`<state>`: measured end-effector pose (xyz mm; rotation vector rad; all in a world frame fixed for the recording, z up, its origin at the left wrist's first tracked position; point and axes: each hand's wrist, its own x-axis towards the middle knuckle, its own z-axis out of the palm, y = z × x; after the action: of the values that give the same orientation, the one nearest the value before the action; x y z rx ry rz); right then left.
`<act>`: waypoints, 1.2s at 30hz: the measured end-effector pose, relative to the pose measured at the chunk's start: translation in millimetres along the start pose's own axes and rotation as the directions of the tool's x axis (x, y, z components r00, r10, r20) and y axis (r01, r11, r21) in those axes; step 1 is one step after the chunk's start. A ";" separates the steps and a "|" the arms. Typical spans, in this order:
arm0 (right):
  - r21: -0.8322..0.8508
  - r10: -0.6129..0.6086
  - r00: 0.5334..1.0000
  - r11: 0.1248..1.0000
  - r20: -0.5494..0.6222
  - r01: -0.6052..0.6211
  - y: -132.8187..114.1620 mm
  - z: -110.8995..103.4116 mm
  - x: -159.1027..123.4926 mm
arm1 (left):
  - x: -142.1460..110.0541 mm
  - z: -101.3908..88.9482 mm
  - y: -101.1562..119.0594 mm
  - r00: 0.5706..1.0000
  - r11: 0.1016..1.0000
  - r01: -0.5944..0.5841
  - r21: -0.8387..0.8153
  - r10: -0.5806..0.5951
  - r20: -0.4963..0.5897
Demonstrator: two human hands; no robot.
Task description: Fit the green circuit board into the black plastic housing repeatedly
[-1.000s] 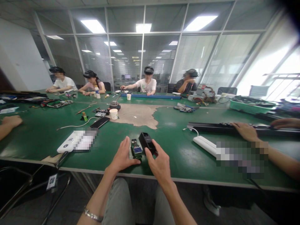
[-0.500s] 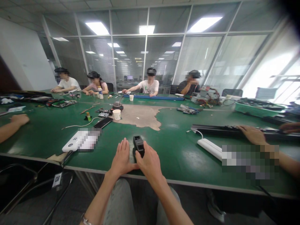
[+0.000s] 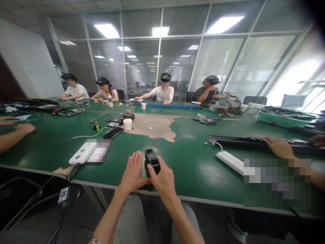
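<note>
A black plastic housing (image 3: 152,162) is held near the close edge of the green table (image 3: 193,179), in front of the wearer's body, with its recessed, slotted face turned up. It is gripped by the right hand (image 3: 164,178), the thumb being laid along its near part and the fingers curved around its right side. The left hand (image 3: 132,171) is held flat just to the left of the housing, its fingers extended together and nothing seen to be grasped; whether the housing is touched by its outstretched thumb cannot be told.

The housing is judged to be light and stiff, with hard, rather smooth walls that could slide a little under dry fingers. It is best taken by its two long sides, with pressure kept off the thin edges around the recesses, which might be cracked by a hard squeeze.

Farther out, a white power bank (image 3: 77,156) is placed to the left, with a smartphone (image 3: 113,133) and a paper cup (image 3: 127,124) beyond it. To the right, a long white device (image 3: 230,162) is seen, and behind it a dark rail (image 3: 243,141) is touched by a co-worker's hand (image 3: 278,145). Along the far side, a blue bar (image 3: 167,105) is laid before a seated person (image 3: 164,94).
</note>
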<state>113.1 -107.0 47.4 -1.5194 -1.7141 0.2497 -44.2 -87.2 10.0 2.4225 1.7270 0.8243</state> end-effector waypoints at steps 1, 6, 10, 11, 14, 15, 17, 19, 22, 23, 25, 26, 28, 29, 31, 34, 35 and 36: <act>0.040 0.003 1.000 0.999 -0.017 -0.002 -2.1 -3.9 3.2 | 0.3 -1.0 0.8 1.000 1.000 0.006 0.009 -0.006 0.008; 0.142 0.019 0.988 0.990 -0.153 0.003 7.8 -27.6 13.4 | 1.2 -7.3 4.9 0.995 0.995 0.034 0.095 -0.043 0.095; 0.041 0.111 0.977 0.994 -0.181 -0.105 42.5 -41.3 7.9 | 2.8 -9.6 6.9 0.988 0.991 0.053 0.125 -0.071 0.140; 0.017 0.133 0.975 0.991 -0.176 -0.132 51.7 -42.7 5.1 | 3.6 -9.7 7.2 0.986 0.990 0.063 0.128 -0.081 0.149; -0.061 0.162 0.975 0.983 -0.154 -0.173 73.9 -41.2 -3.6 | 6.8 -10.3 8.1 0.979 0.987 0.090 0.134 -0.112 0.169; -0.080 0.157 0.976 0.982 -0.153 -0.170 78.9 -39.4 -6.0 | 8.0 -11.0 8.3 0.977 0.986 0.098 0.135 -0.121 0.175; -0.109 0.118 0.979 0.984 -0.166 -0.138 85.6 -35.3 -9.4 | 10.7 -13.3 8.9 0.974 0.985 0.107 0.134 -0.132 0.187; -0.131 0.072 0.981 0.987 -0.180 -0.097 87.9 -33.0 -11.0 | 14.0 -16.0 9.5 0.973 0.987 0.096 0.128 -0.121 0.198; -0.126 0.092 0.980 0.985 -0.174 -0.115 82.8 -36.5 -10.3 | 19.7 -17.3 10.3 0.974 0.992 0.068 0.109 -0.090 0.208; -0.098 0.122 0.979 0.985 -0.163 -0.139 78.5 -39.3 -9.5 | 21.3 -16.5 10.4 0.974 0.993 0.071 0.099 -0.090 0.210; 0.007 0.182 0.974 0.983 -0.135 -0.182 66.6 -45.0 -7.5 | 23.1 -13.3 10.6 0.973 0.994 0.082 0.077 -0.096 0.209; 0.082 0.199 0.973 0.978 -0.116 -0.190 59.5 -47.0 -6.4 | 23.3 -11.3 10.5 0.974 0.994 0.081 0.068 -0.094 0.206; 0.209 0.193 0.976 0.963 -0.098 -0.170 44.9 -47.6 -4.1 | 22.2 -7.9 10.2 0.978 0.996 0.067 0.055 -0.077 0.194; 0.243 0.166 0.981 0.960 -0.102 -0.138 38.0 -46.0 -2.9 | 21.2 -6.7 10.0 0.980 0.997 0.056 0.052 -0.065 0.186; 0.265 0.103 0.989 0.962 -0.102 -0.073 26.4 -39.6 -0.6 | 19.1 -5.6 9.6 0.984 0.998 0.043 0.051 -0.051 0.171; 0.192 0.059 0.996 0.980 -0.070 -0.044 13.9 -28.2 2.2 | 16.9 -5.3 8.6 0.987 0.998 0.034 0.054 -0.042 0.154; 0.160 0.058 0.997 0.986 -0.057 -0.048 10.6 -25.2 2.9 | 16.6 -5.0 8.2 0.988 0.998 0.032 0.056 -0.040 0.148; 0.130 0.059 0.997 0.990 -0.045 -0.052 7.3 -23.2 3.5 | 16.3 -4.5 7.5 0.989 0.998 0.030 0.058 -0.037 0.140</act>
<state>134.3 -110.2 59.4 -1.4678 -1.5881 0.3432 -36.0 -76.6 22.7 2.4136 1.7552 0.5933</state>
